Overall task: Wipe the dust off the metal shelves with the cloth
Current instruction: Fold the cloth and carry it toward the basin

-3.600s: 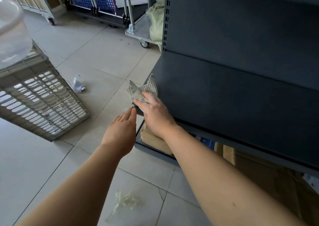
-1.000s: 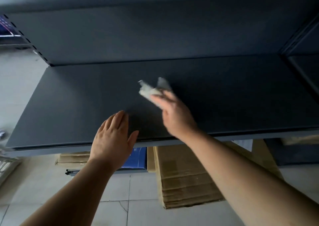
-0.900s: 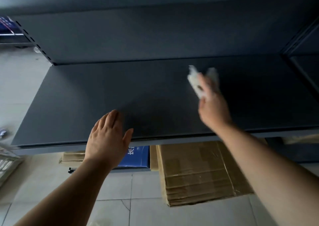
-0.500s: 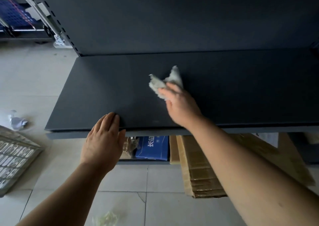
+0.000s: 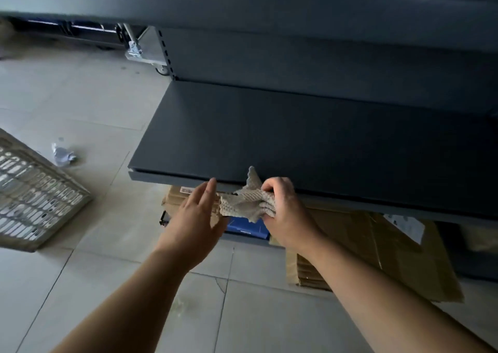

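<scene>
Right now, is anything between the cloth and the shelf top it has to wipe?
Nothing visible. The right hand grips the cloth at the front edge of the shelf, whose dark top beyond shows nothing in the way. The left hand is open beside the cloth's left end, off the wiping path.

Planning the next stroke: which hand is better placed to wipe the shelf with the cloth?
Right, probably. The right hand grips the cloth at the front edge of the shelf. The left hand is open beside the cloth and grips nothing.
</scene>
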Demonstrator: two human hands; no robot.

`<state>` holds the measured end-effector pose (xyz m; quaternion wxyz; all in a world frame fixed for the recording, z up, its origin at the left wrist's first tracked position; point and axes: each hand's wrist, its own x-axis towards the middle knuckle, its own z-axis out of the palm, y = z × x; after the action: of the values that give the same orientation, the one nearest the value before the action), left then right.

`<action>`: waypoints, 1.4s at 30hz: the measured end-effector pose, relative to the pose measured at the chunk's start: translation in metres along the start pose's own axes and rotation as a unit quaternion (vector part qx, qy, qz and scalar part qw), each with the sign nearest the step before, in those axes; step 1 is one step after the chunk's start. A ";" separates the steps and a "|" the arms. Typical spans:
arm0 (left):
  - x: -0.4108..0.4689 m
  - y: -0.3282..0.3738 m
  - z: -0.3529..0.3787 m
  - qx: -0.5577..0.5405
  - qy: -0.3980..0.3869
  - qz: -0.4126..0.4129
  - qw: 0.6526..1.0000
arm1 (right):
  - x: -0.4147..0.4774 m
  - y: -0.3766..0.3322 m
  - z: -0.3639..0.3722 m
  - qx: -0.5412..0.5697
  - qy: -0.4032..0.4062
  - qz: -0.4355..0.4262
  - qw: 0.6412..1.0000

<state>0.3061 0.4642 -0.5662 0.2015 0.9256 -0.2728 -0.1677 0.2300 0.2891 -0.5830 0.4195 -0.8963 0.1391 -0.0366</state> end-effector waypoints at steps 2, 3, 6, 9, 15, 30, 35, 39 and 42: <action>-0.016 0.014 -0.012 -0.026 -0.015 0.026 0.999 | -0.006 -0.019 -0.006 -0.013 -0.021 -0.007 1.000; -0.023 0.018 -0.019 -0.029 -0.008 0.032 0.999 | -0.008 -0.031 -0.007 -0.012 -0.034 -0.014 0.999; -0.046 0.021 -0.048 -0.038 0.027 0.022 0.999 | -0.015 -0.074 -0.009 0.006 -0.053 -0.024 0.998; -0.073 0.010 -0.087 -0.045 0.067 -0.007 0.997 | -0.016 -0.125 -0.009 0.034 -0.074 -0.022 0.996; -0.125 -0.028 -0.185 -0.052 0.160 -0.075 0.983 | -0.011 -0.228 -0.004 0.023 -0.118 -0.041 0.992; -0.230 -0.159 -0.436 -0.035 0.276 -0.191 0.941 | 0.046 -0.523 0.050 -0.024 -0.119 -0.171 0.978; -0.242 -0.193 -0.484 -0.023 0.292 -0.220 0.930 | 0.066 -0.584 0.080 -0.050 -0.131 -0.193 0.971; -0.240 -0.220 -0.505 -0.022 0.308 -0.243 0.919 | 0.089 -0.612 0.104 -0.063 -0.132 -0.203 0.968; -0.229 -0.239 -0.516 -0.021 0.306 -0.268 0.913 | 0.111 -0.626 0.124 -0.072 -0.143 -0.205 0.966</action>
<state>0.4455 0.9247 -0.1860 0.2418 0.9656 0.0637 0.0707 0.4964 0.7314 -0.1912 0.3529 -0.9294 -0.1069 0.0171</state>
